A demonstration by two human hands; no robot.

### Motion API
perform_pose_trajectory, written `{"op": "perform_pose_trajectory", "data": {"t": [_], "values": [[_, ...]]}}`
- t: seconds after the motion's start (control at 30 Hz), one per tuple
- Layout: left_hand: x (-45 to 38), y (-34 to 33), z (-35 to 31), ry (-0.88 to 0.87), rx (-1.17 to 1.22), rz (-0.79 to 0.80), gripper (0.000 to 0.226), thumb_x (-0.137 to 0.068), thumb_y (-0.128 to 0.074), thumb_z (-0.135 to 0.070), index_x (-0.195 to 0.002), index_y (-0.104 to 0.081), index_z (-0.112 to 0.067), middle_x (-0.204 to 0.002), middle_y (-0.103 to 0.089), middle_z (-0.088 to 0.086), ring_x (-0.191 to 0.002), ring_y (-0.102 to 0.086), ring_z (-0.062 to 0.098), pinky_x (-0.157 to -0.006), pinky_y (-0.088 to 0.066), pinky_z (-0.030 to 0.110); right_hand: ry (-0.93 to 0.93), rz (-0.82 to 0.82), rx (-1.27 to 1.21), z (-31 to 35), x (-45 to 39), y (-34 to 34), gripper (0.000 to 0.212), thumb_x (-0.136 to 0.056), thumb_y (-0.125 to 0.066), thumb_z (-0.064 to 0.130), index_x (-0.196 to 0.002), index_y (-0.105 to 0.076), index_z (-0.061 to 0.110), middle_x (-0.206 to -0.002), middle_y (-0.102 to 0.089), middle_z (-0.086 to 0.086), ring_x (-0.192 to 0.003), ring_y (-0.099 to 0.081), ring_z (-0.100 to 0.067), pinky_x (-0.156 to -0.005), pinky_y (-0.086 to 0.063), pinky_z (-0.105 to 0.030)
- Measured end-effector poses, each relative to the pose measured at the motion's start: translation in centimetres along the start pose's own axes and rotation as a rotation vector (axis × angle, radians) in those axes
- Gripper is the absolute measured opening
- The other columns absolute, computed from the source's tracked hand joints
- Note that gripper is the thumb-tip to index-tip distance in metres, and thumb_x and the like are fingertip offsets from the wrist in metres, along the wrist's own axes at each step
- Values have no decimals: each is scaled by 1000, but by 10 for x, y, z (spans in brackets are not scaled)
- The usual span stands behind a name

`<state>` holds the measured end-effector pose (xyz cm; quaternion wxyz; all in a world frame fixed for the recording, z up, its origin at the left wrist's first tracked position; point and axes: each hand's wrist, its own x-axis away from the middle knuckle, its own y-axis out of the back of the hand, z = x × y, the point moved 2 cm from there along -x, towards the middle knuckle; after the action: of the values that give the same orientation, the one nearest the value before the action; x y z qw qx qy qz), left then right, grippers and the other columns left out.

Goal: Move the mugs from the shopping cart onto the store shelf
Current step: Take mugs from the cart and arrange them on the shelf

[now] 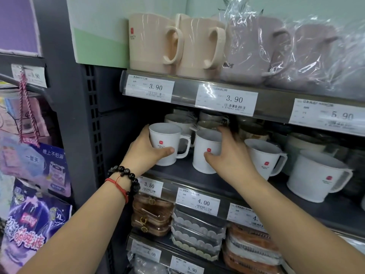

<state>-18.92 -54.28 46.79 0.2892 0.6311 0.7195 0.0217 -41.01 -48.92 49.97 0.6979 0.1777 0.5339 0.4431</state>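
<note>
Several white mugs with a red square logo stand on the dark middle shelf (177, 173). My left hand (146, 151) grips the leftmost white mug (167, 141) at the shelf's left end, thumb across its front. My right hand (231, 155) wraps around the second white mug (207, 147) beside it, thumb low on the front and fingers blurred behind the rim. Two more white mugs stand to the right, one (263, 157) near my right wrist and one (318, 177) further right. No shopping cart is in view.
Beige mugs (156, 40) and plastic-wrapped pinkish mugs (276, 52) fill the shelf above. Darker cups crowd the back of the middle shelf. Price-tag rails edge every shelf. Packaged goods (195, 232) lie below. Hanging packs (35, 194) sit at the left.
</note>
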Motion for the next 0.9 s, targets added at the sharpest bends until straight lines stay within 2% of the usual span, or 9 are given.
{"op": "perform_pose_trajectory", "data": {"t": [0.13, 0.23, 0.3, 0.37, 0.43, 0.5, 0.63, 0.7, 0.9], "values": [[1, 1, -1, 1, -6, 14, 67, -66, -83, -38, -123, -48, -34, -110, -62, -17, -104, -59, 7, -88, -51, 32, 34, -22, -45, -2, 4, 0, 65, -77, -67, 18, -136, -38, 22, -136, -46, -9, -122, -46, -27, -98, -36, -29], [5, 0, -7, -14, -26, 4, 83, -68, -83, -37, -138, -37, -31, -120, -56, -16, -114, -54, 9, -91, -45, 27, 78, -65, -156, -1, 15, 5, 67, -77, -69, 14, -137, -40, 22, -139, -43, -2, -126, -42, -16, -102, -28, -17], [7, -2, -12, -29, -56, 5, 96, -71, -82, -37, -148, -24, -28, -127, -53, -12, -113, -49, 6, -91, -40, 24, 129, -131, -211, -1, 26, 10, 63, -78, -69, 11, -135, -44, 20, -140, -40, 4, -127, -37, -5, -102, -21, -4], [8, -4, -13, -27, -61, 22, 98, -72, -81, -36, -149, -21, -27, -132, -53, -10, -110, -47, 4, -90, -38, 22, 134, -174, -220, -4, 41, 13, 56, -79, -68, 10, -131, -48, 20, -135, -43, 7, -122, -37, 0, -98, -20, 2], [7, -5, -13, -17, -66, 16, 99, -72, -81, -37, -150, -20, -26, -136, -53, -6, -116, -50, 9, -91, -38, 22, 82, -161, -226, -7, 55, 14, 50, -81, -67, 14, -127, -50, 22, -125, -46, 10, -112, -44, 0, -93, -31, -2], [8, -5, -12, -10, -72, 0, 101, -72, -81, -38, -151, -19, -26, -137, -52, -5, -122, -50, 14, -91, -38, 23, 16, -45, -208, -9, 62, 10, 51, -84, -64, 21, -131, -47, 26, -124, -48, 11, -107, -47, -2, -89, -38, -11], [9, -6, -9, -14, -89, -33, 100, -71, -80, -41, -150, -19, -27, -139, -51, -3, -124, -49, 18, -95, -41, 28, -10, 145, -142, -9, 59, 7, 65, -88, -60, 31, -145, -31, 26, -144, -39, 6, -117, -44, -8, -91, -30, -15], [8, -6, -8, -8, -95, -49, 99, -71, -80, -43, -149, -21, -29, -138, -52, -3, -123, -51, 19, -94, -43, 30, -1, 200, -141, -7, 55, 8, 67, -88, -58, 31, -147, -26, 26, -147, -35, 5, -114, -42, -7, -91, -30, -17], [9, -4, -7, 16, -73, -68, 100, -72, -79, -42, -150, -18, -29, -140, -50, -2, -125, -49, 20, -92, -42, 29, -19, 348, -206, -2, 46, 5, 71, -88, -56, 29, -149, -19, 33, -146, -30, 5, -123, -39, -12, -89, -31, -19]]}}
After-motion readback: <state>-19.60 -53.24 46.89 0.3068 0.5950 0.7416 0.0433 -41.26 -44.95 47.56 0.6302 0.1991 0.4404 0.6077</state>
